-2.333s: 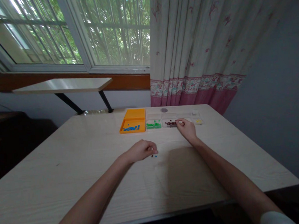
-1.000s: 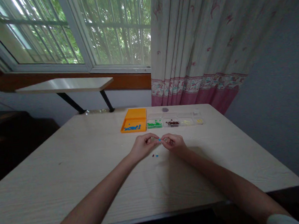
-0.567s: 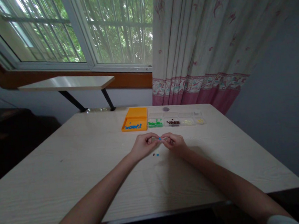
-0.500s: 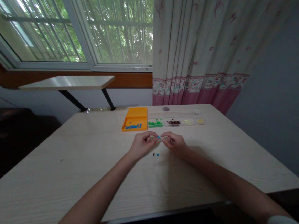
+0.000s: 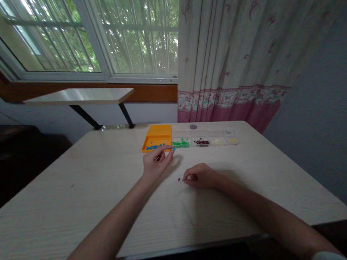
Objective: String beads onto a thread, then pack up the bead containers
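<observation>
My left hand point(image 5: 155, 162) reaches toward the front edge of an orange tray point(image 5: 159, 130) that has blue beads point(image 5: 153, 147) in it. It pinches a small blue bead point(image 5: 173, 149) at its fingertips. My right hand point(image 5: 200, 176) rests curled on the pale wooden table point(image 5: 77, 201), its fingertips at two tiny loose beads point(image 5: 180, 180), one dark and one blue. What lies inside the right hand's fingers is hidden.
Right of the orange tray stands a row of clear boxes with green beads point(image 5: 180, 144), dark red beads point(image 5: 201, 142), pale beads point(image 5: 218, 142) and yellow beads point(image 5: 233, 140). Behind are a wall shelf point(image 5: 77, 96), a window and a curtain point(image 5: 230, 53).
The hands were together at mid-table on a blue bead. They have parted: the left moved forward to the orange tray with the bead, and the right dropped to the table by the loose beads.
</observation>
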The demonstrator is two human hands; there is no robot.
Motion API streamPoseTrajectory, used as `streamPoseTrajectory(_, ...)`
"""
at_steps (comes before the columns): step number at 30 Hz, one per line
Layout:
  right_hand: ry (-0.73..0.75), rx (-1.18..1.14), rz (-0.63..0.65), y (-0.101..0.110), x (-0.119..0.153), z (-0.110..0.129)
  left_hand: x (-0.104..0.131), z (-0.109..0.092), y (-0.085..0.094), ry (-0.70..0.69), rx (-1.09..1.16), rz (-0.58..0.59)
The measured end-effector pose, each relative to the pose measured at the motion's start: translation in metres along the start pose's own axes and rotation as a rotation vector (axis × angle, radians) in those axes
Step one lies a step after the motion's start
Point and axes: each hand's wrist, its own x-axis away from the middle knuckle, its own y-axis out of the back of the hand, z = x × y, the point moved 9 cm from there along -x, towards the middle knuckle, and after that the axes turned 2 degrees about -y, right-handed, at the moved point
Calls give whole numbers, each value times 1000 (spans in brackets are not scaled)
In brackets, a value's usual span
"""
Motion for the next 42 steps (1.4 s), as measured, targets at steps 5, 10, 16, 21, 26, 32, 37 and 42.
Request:
streamPoseTrajectory(5, -17, -26, 32, -2, 0, -2, 0, 1, 2, -47, 8, -28)
streamPoseTrajectory(10, -61, -10, -16, 2, 0, -6, 0, 8, 0, -2, 7, -12)
streamPoseTrajectory(16, -99, 33, -8, 1, -2, -9, 2, 31, -9, 127, 4, 72)
streamPoseTrajectory(21, -98, 56, 6, 0, -2, -9, 8, 75, -18, 286, -129, 182)
streamPoseTrajectory(26, -130, 76, 37, -1, -3, -12, 13, 122, -4, 465, -313, 161)
streamPoseTrajectory(32, -165, 139, 38, 0, -2, -20, 16, 136, 0, 535, -498, 241)
streamPoseTrajectory(37, -145, 125, 54, -4, -2, -21, 16, 125, -10, 487, -436, 291)
streamPoseTrajectory(42, -203, 144, -79, 7, -2, -27, 36, 88, -61, 436, -65, 579)
